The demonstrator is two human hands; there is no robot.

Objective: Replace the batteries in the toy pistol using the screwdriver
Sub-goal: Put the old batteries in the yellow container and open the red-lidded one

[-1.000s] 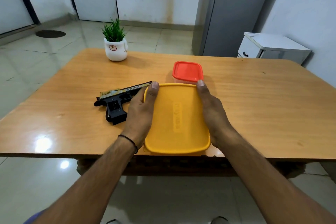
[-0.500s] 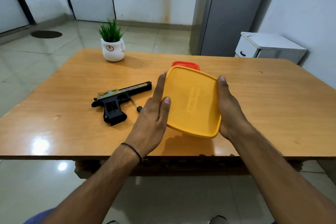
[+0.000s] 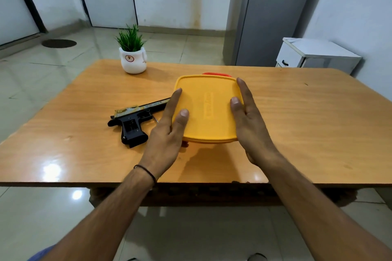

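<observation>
While the left hand [image 3: 167, 133] and the right hand [image 3: 250, 125] clasp the yellow box [image 3: 207, 112] between them, each lays its thumb flat on the lid. The forefingers run straight along the box's side edges. A fingertip of the left hand shows beneath the near left corner, so that hand pinches the box from above and below. How the right hand's lower fingers lie cannot be told. The box is clear of the table [image 3: 307, 133], with its shadow on the wood below its near edge.

A thin strip of a red lid [image 3: 216, 73] peeks over the far edge of the box. Just left of the left hand, the toy pistol [image 3: 135, 118] lies on its side on the table, its grip towards the near edge and its muzzle hidden behind the left forefinger. A short piece of the screwdriver [image 3: 156, 119] shaft shows between the pistol and the hand.

Farther back on the left stands a white plant pot [image 3: 133, 63]. Beyond the table are a grey cupboard [image 3: 265, 15] and a low white cabinet [image 3: 314, 53].
</observation>
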